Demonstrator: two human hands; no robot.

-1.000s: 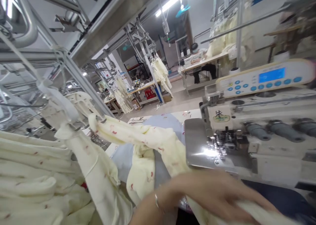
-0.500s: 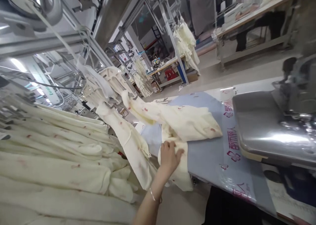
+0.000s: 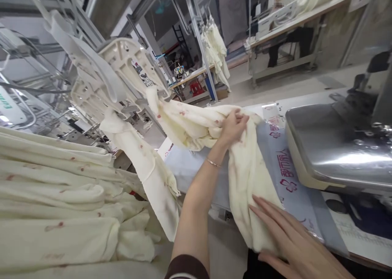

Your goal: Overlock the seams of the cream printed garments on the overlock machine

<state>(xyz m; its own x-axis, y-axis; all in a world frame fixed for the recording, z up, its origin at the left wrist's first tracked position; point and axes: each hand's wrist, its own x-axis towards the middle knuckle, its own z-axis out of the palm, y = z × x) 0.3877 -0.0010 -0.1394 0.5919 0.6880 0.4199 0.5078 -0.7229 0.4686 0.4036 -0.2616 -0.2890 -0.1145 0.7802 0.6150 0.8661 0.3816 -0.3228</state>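
My left hand (image 3: 234, 126) is closed on a fold of a cream printed garment (image 3: 245, 177) near its upper edge, a thin bracelet on the wrist. The garment hangs from a white plastic clamp hanger (image 3: 122, 63) and drapes over the table's front edge. My right hand (image 3: 290, 238) lies flat with fingers stretched out on the garment's lower part at the bottom right. A second cream piece (image 3: 147, 177) hangs from the same hanger, left of my arm.
A sewing machine's steel bed (image 3: 330, 148) stands at the right on a grey-blue table cover (image 3: 284, 177). Several stacked cream garments (image 3: 61, 197) fill the left. Metal rails (image 3: 137, 9) run overhead. Another person sits at a far table (image 3: 284, 22).
My left hand has moved up and right and grasped the garment's upper fold. My right hand has come into view and lies on the cloth. The garment now hangs over the table edge.
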